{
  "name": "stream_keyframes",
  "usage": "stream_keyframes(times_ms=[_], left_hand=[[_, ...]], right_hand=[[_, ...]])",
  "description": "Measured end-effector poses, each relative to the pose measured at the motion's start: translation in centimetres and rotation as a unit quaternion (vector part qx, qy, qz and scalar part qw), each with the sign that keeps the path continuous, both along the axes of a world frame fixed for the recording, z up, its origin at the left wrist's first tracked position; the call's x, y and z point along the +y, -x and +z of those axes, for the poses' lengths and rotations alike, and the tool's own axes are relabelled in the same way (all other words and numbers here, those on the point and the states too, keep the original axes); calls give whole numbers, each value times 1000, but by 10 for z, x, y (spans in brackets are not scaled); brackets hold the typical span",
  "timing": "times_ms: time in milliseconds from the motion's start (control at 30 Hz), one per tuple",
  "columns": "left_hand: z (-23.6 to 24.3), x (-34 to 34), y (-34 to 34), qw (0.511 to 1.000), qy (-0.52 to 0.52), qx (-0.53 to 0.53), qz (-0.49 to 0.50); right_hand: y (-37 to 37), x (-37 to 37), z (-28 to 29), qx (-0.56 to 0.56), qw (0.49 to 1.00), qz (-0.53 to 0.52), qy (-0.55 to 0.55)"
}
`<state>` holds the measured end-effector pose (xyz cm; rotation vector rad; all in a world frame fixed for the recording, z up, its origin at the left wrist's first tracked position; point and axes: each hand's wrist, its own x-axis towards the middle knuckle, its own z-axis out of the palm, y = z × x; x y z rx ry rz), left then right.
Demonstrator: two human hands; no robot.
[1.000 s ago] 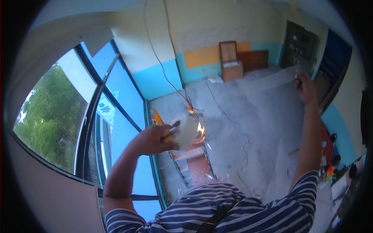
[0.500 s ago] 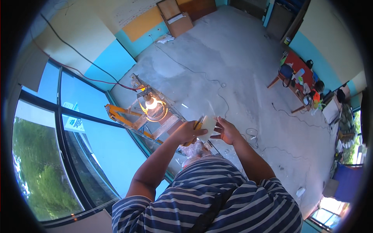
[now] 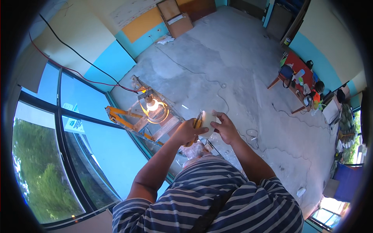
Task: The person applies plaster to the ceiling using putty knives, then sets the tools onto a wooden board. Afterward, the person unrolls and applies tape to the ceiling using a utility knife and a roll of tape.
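In front of my chest, my left hand (image 3: 187, 131) is closed around yellow-handled pliers (image 3: 198, 123) and a pale, whitish roll of tape (image 3: 208, 121). The pliers' jaws point up and away from me. On the roll's right side, my right hand (image 3: 225, 128) is closed, thumb and fingers pinching at its edge. Whether a loose tape end lies in those fingers is too small to tell. Below my hands is a crumpled clear plastic bundle (image 3: 194, 150), partly hidden by my left hand and shirt.
Left of my hands stands a worn orange-sided stepladder (image 3: 128, 118) with a lit bulb (image 3: 152, 105) by its top. Dark and red cables (image 3: 83, 58) hang to it past large windows (image 3: 93, 149). A thin cord (image 3: 186, 69) crosses the concrete floor. A cluttered red table (image 3: 297, 64) stands right.
My right hand has moved in to the roll, its spread fingers closing on the edge. The roll has turned a little in my left hand, which keeps its grip.
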<state>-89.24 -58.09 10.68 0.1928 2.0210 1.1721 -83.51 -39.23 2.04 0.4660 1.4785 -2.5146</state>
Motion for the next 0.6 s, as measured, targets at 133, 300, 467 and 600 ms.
stream_keyframes(times_ms=[133,300,467,600], left_hand=[[1,-6,-2,1000,-24,-18,-1],[-31,-25,-11,965,-171,-159,123],[-63,-41,-26,932,-290,-163,144],[-65,-59,-32,931,-282,-134,188]], right_hand=[[8,0,-5,104,994,17,-35],[8,-8,19,62,998,5,-2],[6,-5,7,26,992,116,-37],[2,0,11,32,998,31,41]])
